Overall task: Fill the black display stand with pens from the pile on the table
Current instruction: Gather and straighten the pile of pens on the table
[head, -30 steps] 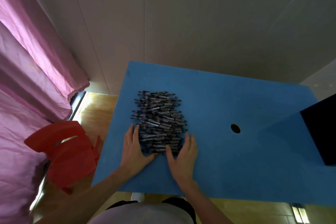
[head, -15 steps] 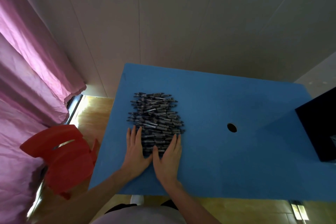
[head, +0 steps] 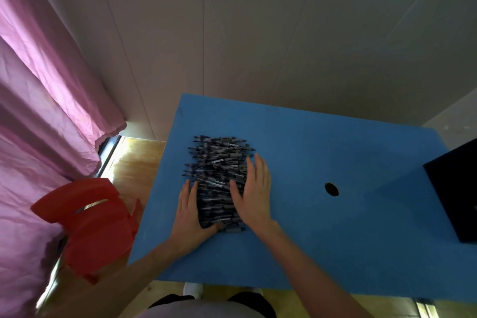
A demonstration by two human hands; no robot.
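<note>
The pens (head: 218, 178) lie heaped on the left part of the blue counter (head: 309, 227), their long axes running left to right, side by side across the heap; which end is the tip is too small to tell. The left hand (head: 189, 217) lies flat against the heap's left edge and the right hand (head: 254, 192) rests on its right side, both with straight fingers, grasping nothing. The stand (head: 456, 191) sits well apart at the counter's right edge, nearer the right hand.
</note>
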